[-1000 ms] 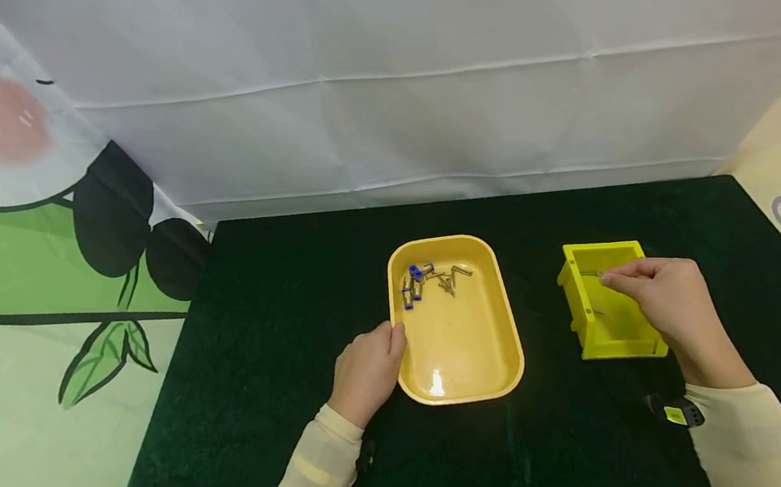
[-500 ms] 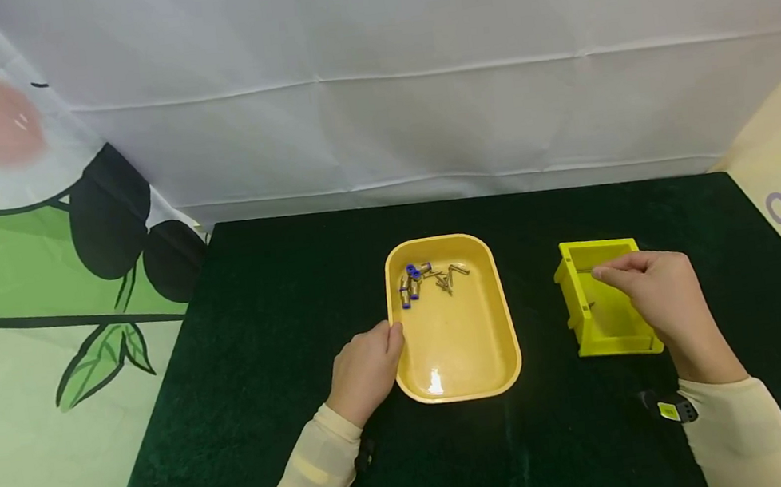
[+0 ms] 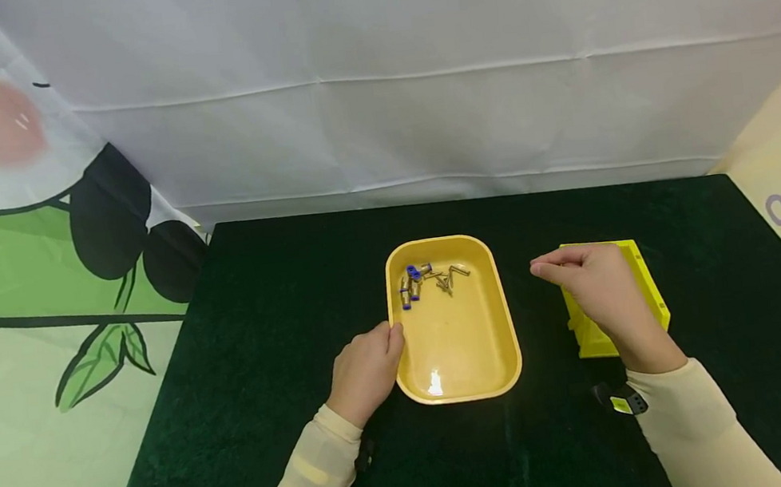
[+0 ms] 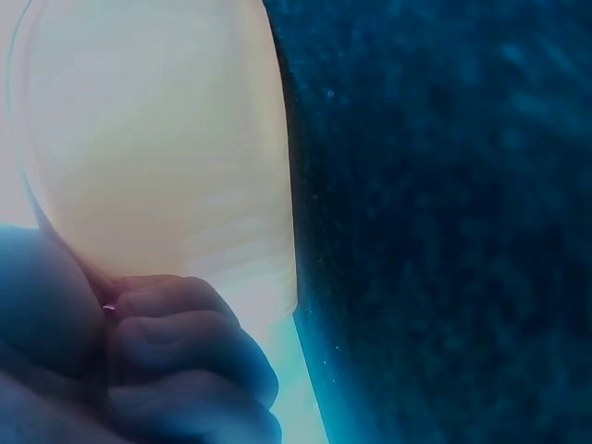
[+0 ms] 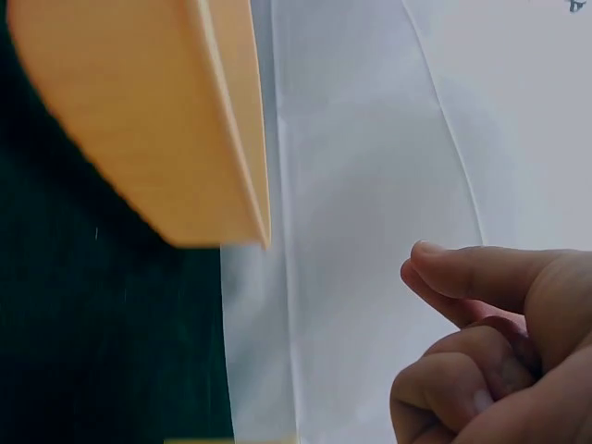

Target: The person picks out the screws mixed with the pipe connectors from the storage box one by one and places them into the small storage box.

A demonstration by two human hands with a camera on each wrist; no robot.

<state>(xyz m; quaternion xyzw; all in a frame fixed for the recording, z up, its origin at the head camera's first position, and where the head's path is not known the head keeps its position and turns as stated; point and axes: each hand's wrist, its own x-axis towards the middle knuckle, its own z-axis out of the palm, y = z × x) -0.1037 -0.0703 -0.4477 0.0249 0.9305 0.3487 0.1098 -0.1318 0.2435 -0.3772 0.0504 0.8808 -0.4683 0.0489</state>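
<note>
My left hand [image 3: 369, 370] grips the left rim of the yellow tray [image 3: 461, 356]; its curled fingers [image 4: 176, 314] show at the tray's wall in the left wrist view. Inside, toward the far end, lie several brass fittings with blue collars [image 3: 405, 298] beside several small screws [image 3: 444, 284]. My right hand [image 3: 594, 284] hovers over the left side of a bright yellow bin [image 3: 643, 271], thumb and index fingertip pinched together left of it. A thin screw was at these fingertips a moment ago; the pinch now hides it. The forearm and hand cover most of the bin's inside.
A dark green cloth [image 3: 280, 288] covers the table. Behind it hangs a white sheet [image 3: 421, 127], with a printed cartoon backdrop [image 3: 16, 262] at the left. Dark wrist cameras sit at both sleeves.
My right hand has left the bin's inside and moved left, its fingertips now between bin and tray, still pinched. The left hand and tray have stayed in place.
</note>
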